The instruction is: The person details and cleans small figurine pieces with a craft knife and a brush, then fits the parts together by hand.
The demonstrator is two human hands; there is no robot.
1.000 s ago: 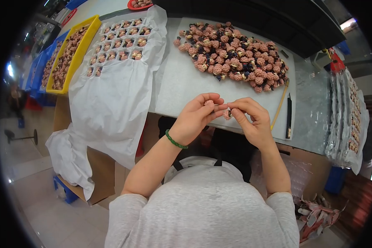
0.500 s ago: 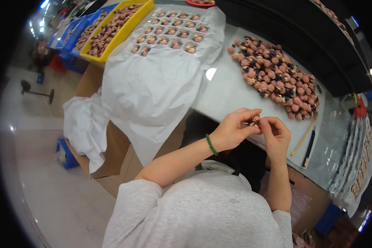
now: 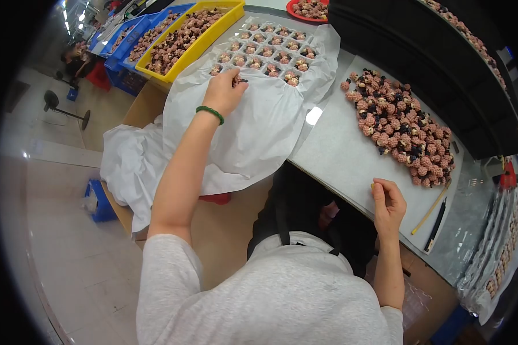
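My left hand, with a green bead bracelet at the wrist, is at the near edge of a tray of cells lined up under white paper. Its fingers pinch a small pink-and-dark figurine, mostly covered by the fingers. Similar pink, cream and dark figurines sit in the cells. Over the front table edge, my right hand is closed, thumb against fingers. A tiny yellowish bit shows at its fingertips, too small to name. Beyond it lies a heap of pink figurines on a white sheet.
A yellow bin and blue bins hold more figurines at the back left. Right of the heap lie a yellow stick and a black tool. Stacked filled trays stand far right; a red dish is at the back.
My left hand has moved from beside the right hand to the tray at the left, carrying the small figurine. My right hand stays near the table edge, slightly lower. The view has shifted.
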